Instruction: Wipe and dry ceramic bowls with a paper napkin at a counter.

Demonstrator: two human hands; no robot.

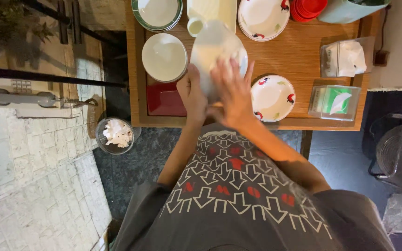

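Observation:
A white plate (212,49) is tilted up over the wooden table (298,53). My left hand (192,95) grips its lower left edge. My right hand (231,90) lies flat against the plate's face with fingers spread; a pale cloth or tissue may be under it, though the blur hides that. A stack of white bowls (164,56) sits just left of the plate. A rooster-patterned plate (272,97) lies to the right of my right hand.
Green-rimmed plates (157,13), another rooster plate (263,17), red bowls (308,8) and a small cream jug (195,25) stand at the back. Two clear tissue holders (343,58) (335,102) sit right. A red tray (166,100), a bin of crumpled tissue (114,135), a telephone (24,97) and a fan (401,153) lie around.

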